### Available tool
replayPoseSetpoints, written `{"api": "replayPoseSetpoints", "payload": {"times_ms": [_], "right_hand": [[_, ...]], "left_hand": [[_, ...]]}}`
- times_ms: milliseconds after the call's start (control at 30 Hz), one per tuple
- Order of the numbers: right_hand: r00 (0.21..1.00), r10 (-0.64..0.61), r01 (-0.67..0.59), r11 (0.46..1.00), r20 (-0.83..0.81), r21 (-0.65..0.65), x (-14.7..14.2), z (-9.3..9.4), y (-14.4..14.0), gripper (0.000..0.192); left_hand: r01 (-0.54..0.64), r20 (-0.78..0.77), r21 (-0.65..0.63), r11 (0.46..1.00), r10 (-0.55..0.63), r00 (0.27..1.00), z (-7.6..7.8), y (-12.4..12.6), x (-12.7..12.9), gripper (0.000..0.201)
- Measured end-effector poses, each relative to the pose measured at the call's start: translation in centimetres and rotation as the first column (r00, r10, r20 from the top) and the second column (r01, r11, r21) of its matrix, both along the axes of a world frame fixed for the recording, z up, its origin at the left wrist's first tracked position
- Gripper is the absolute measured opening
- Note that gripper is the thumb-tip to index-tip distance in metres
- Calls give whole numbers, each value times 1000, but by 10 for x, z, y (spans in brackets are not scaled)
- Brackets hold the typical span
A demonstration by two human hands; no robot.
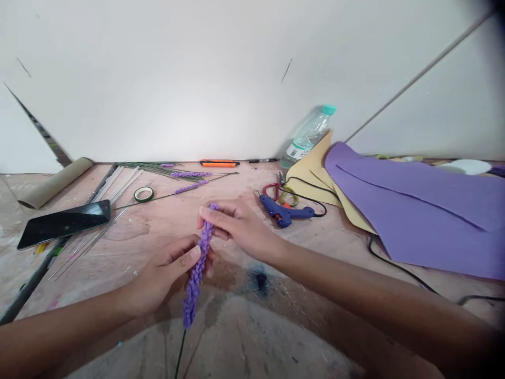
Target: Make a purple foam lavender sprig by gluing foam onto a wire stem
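Note:
A purple foam lavender spike (194,287) on a thin green wire stem (180,352) runs between both my hands above the wooden table (150,231). My left hand (168,271) pinches its middle between thumb and fingers. My right hand (236,225) grips the upper tip with its fingertips. The lower end of the spike hangs free toward me.
Finished lavender stems (190,175) and bare wires (118,184) lie at the back left beside a green tape roll (143,194), a phone (65,222) and a cardboard tube (55,182). A blue glue gun (284,212), scissors (282,195), a water bottle (307,135) and purple foam sheets (426,205) sit on the right.

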State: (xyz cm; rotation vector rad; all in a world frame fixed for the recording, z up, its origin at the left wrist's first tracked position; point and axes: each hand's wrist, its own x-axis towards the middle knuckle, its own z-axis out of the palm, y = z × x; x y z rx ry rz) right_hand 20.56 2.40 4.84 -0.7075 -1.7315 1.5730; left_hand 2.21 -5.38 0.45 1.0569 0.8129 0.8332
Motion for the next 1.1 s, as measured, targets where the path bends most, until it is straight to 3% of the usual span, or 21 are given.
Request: {"api": "replayPoseSetpoints", "payload": {"times_ms": [67, 167, 300, 433, 567, 733, 833, 933, 1000, 1100], "right_hand": [[994, -101, 102, 994, -43, 40, 0, 6, 8, 43], [958, -267, 275, 959, -103, 73, 7, 18, 21, 44], [931, -343, 355, 930, -126, 92, 15, 27, 29, 44], [927, -351, 359, 932, -133, 43, 11, 21, 24, 46], [950, -287, 287, 958, -124, -19, 6, 11, 14, 49], [991, -121, 116, 991, -60, -73, 1, 1, -11, 43], [999, 4, 2, 990, 44, -140, 1, -2, -28, 38], [989, 97, -81, 986, 110, -148, 7, 1, -34, 37], [997, 51, -45, 994, 62, -98, 15, 5, -29, 39], [981, -160, 160, 987, -110, -13, 27, 12, -14, 44]], "left_hand": [[11, 42, -25, 1000, -10, 999, -4, -4, 0, 47], [130, 18, -90, 987, -129, 992, -10, -13, 1, 49], [234, -44, -126, 964, -241, 969, -18, -23, 4, 53], [264, -60, -72, 962, -268, 961, -23, -25, 4, 56], [234, -12, -130, 964, -237, 971, -23, -25, 5, 57], [125, 67, -205, 971, -114, 991, -24, -22, 9, 56], [142, 45, -166, 976, -137, 990, -25, -22, 7, 56], [189, -94, -86, 978, -196, 976, -18, -25, 1, 61], [220, -204, -53, 974, -226, 952, -8, -26, -3, 65], [284, -331, 4, 959, -267, 905, 5, -29, -7, 70]]}}
